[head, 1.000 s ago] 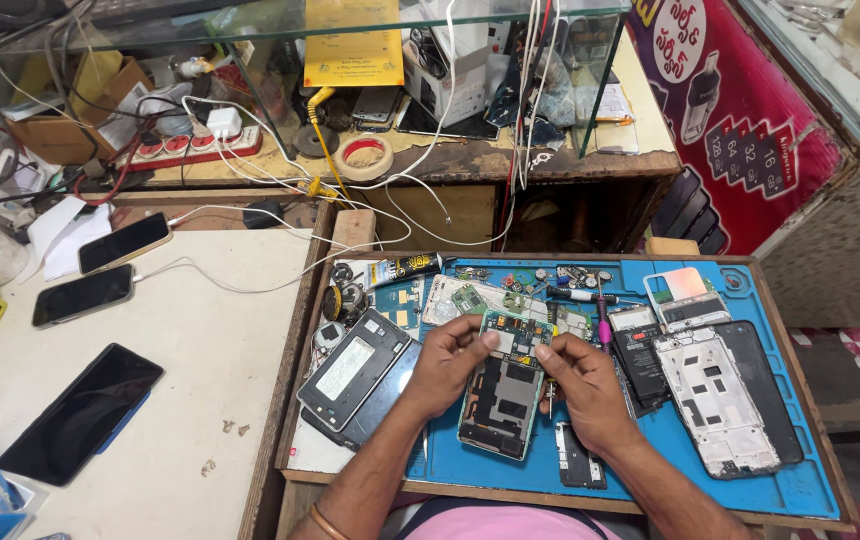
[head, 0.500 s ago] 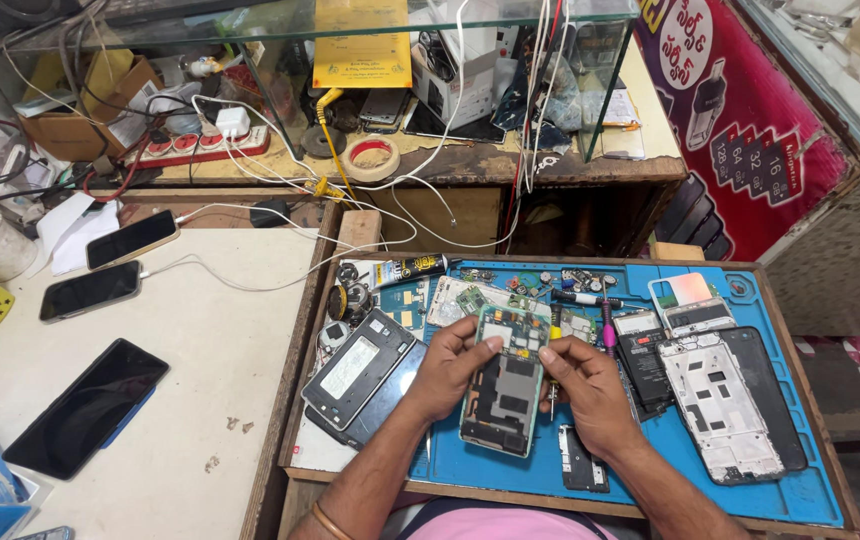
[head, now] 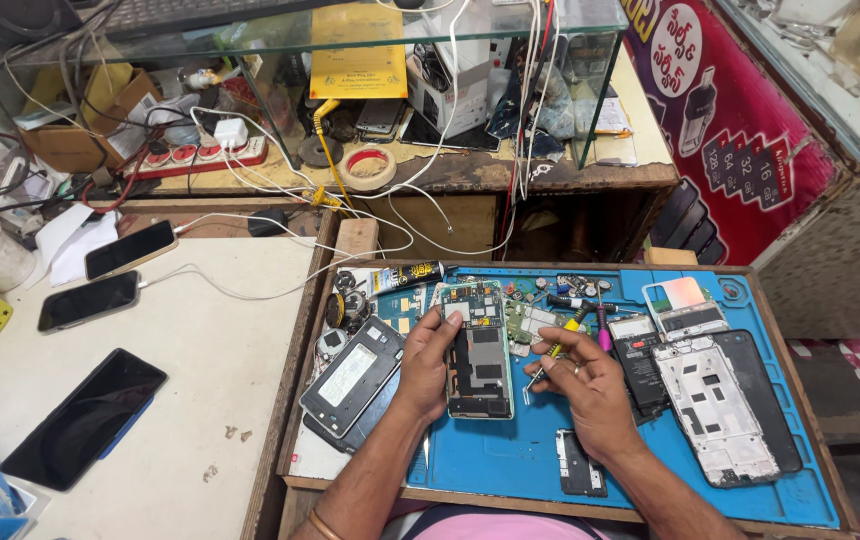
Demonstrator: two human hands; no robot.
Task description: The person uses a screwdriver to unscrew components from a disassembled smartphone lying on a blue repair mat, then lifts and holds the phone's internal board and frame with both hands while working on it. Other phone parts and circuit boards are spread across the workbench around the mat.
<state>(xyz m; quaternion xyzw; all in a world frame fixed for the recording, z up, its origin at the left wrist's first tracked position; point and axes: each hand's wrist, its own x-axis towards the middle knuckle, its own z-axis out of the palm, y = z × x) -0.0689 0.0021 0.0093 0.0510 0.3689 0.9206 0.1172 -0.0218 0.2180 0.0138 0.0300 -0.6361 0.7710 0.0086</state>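
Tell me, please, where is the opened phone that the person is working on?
In the head view, the opened phone lies on the blue mat, just left of centre, with the left hand on its left edge and the right hand with a screwdriver beside it.

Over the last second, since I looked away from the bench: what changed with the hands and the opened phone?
The right hand came off the opened phone and drew back to the right, now gripping a yellow-handled screwdriver beside it. The left hand kept its hold on the phone's left edge. The phone now lies straighter on the blue mat. The white frame and other parts lie as before.
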